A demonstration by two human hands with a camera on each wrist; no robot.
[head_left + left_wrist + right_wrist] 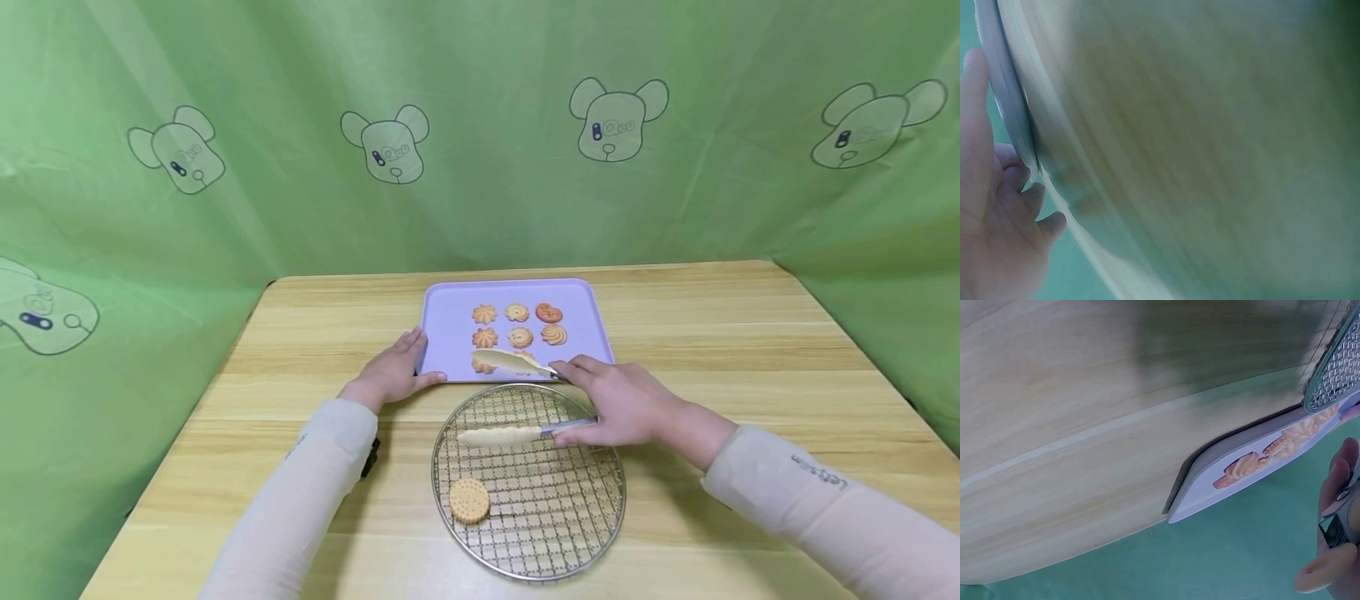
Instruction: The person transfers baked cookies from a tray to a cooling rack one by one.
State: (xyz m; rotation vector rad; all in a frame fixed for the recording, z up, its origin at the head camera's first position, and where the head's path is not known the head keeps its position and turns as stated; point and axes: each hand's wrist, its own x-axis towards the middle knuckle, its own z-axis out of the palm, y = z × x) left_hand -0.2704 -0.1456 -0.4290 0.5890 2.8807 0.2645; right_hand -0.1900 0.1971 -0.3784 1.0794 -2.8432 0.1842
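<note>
My left hand (pixel 393 373) touches the left edge and near-left corner of a lilac tray (pixel 447 312), its thumb spread along the near rim. Several small cookies sit on the tray in rows, among them a browner pretzel-shaped one (pixel 549 313). With my right hand (pixel 622 402) I hold a pair of food tongs (pixel 501 436) whose cream tips are spread wide apart. One tip hangs over the nearest cookies and partly hides them; the other is above a round wire rack (pixel 555 517). A round cracker (pixel 469 501) lies on the rack's left side.
The tray and rack stand on a light wood-grain table (pixel 712 333), the rack close to the tray's near edge. Green curtains (pixel 495 217) with bear-head prints surround the table at the back and sides.
</note>
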